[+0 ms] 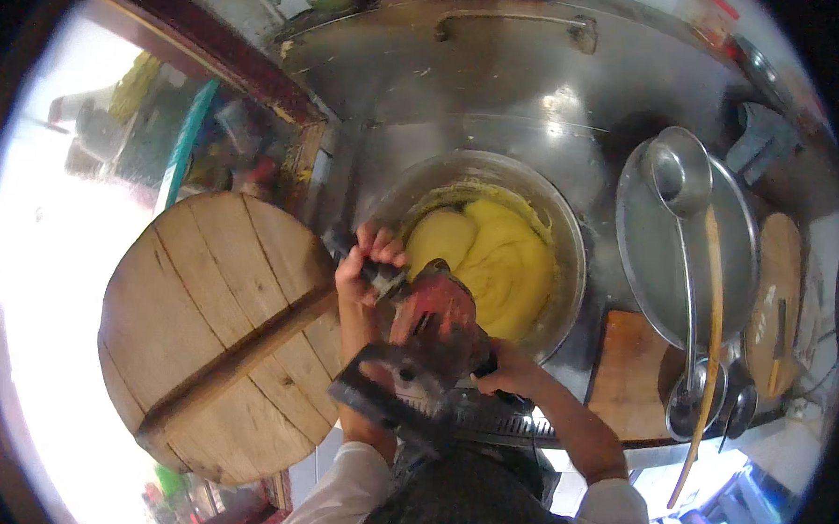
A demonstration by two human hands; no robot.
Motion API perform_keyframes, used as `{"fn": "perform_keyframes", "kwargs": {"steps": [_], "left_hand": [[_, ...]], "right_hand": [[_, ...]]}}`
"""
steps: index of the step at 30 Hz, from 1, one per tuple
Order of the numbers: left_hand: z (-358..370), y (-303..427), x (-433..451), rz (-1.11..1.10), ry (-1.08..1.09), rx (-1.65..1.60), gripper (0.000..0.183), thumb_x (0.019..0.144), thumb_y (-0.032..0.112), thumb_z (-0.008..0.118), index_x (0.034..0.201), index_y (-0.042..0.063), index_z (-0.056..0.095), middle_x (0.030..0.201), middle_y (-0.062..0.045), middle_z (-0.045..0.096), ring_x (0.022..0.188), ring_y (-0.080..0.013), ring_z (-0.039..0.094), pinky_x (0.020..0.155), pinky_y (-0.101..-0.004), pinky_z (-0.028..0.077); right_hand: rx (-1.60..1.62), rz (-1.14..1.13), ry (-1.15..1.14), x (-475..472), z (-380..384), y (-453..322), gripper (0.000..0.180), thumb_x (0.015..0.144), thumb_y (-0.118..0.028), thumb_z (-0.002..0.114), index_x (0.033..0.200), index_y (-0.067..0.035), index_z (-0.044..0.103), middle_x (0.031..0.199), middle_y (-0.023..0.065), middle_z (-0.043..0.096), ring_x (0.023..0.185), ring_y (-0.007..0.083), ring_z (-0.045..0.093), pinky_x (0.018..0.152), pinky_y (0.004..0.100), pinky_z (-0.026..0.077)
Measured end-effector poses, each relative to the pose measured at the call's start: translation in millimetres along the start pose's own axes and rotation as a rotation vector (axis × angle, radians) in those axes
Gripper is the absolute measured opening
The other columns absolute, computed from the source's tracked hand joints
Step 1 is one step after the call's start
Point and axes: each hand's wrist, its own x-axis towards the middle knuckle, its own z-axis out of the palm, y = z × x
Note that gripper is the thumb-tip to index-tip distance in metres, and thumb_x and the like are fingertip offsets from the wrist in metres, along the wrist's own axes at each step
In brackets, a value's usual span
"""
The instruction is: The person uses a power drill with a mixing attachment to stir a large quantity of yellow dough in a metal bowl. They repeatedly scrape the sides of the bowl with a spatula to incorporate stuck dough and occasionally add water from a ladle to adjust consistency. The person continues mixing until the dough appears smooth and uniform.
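Observation:
A red and black handheld power mixer (435, 312), looking like a drill, is held over a large round metal pot (578, 269). Thick yellow batter or dough (510, 280) fills the pot's bottom, with swirls on its right and a smooth rounded mass at its left. My left hand (372, 260) grips the tool's black side handle at the pot's left rim. My right hand (502, 369) holds the black rear grip near the pot's lower rim. The tool's body hides its lower end and part of the batter.
A round wooden lid (208, 288) with a crossbar stands at the left. To the right are a metal basin (728, 275) with cloudy liquid, a ladle (676, 175) and a long wooden stick (713, 331) across it, and a wooden board (625, 383). A metal panel with a handle (514, 18) lies behind.

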Motion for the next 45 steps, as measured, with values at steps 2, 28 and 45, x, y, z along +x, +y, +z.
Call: {"fn": "perform_keyframes", "kwargs": {"steps": [2,28,45], "left_hand": [[-17.8,-5.7,-7.9,0.008,-0.133,-0.148,0.023,0.083,0.021,0.062,0.080,0.013,0.041,0.068,0.003,0.043,0.063,-0.0088,0.049,0.060,-0.0281,0.044],[82.8,-6.7,-47.1,0.219,0.703,0.089,0.018,0.079,0.008,0.055,0.069,0.014,0.041,0.057,0.003,0.031,0.049,-0.0110,0.034,0.050,-0.0279,0.035],[101.5,19.0,-108.7,0.078,0.424,-0.133,0.010,0.078,0.006,0.049,0.080,0.016,0.051,0.051,0.008,0.029,0.040,-0.0057,0.028,0.041,-0.0242,0.028]], "right_hand": [[-0.203,-0.102,0.118,-5.8,-1.0,0.4,0.046,0.057,-0.019,0.068,0.097,0.001,0.057,0.079,0.0164,0.061,0.077,0.0255,0.060,0.069,0.0361,0.046],[-1.004,-0.239,0.319,-65.0,-34.8,-39.8,0.041,0.067,-0.028,0.067,0.096,0.001,0.061,0.086,0.0216,0.062,0.083,0.0372,0.060,0.073,0.0431,0.047],[-0.774,-0.005,-0.012,-123.4,64.2,-41.7,0.057,0.066,-0.027,0.065,0.110,0.005,0.048,0.095,0.0261,0.060,0.093,0.0420,0.057,0.081,0.0424,0.046]]}}
